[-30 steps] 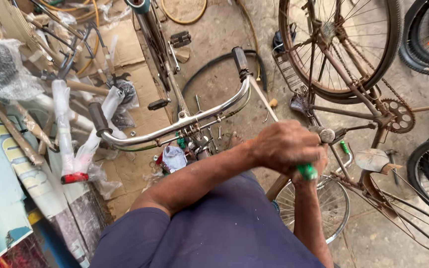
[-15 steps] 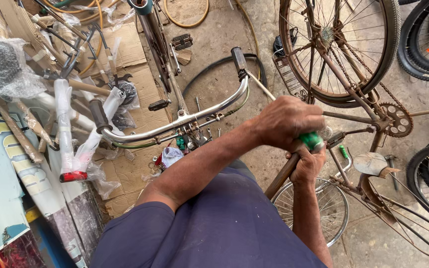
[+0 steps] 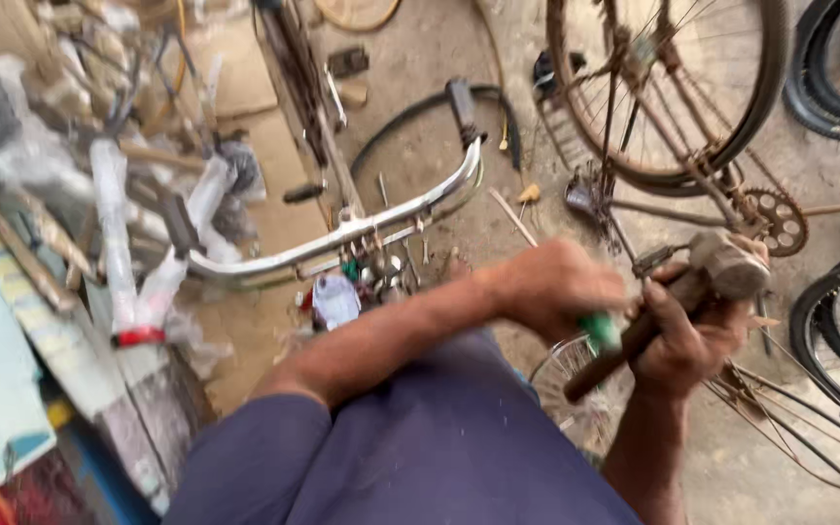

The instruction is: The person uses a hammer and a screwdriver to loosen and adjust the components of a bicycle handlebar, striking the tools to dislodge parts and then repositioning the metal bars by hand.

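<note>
- Above our lap, our left hand (image 3: 551, 292) closes around a green-handled tool (image 3: 599, 332).
- Our right hand (image 3: 682, 335) grips a hammer (image 3: 673, 297), just beside the tool.
- Behind them stands a chrome handlebar (image 3: 342, 233).

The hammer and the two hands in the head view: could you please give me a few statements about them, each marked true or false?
1. The right hand grips a hammer by its wooden handle. True.
2. The left hand is empty. False: it closes on a tool with a green handle.
3. The chrome handlebar lies left of both hands. True.
4. The hammer's head rests on the chrome handlebar. False: it is raised near the sprocket of the rusty bicycle, well clear of the handlebar.
</note>
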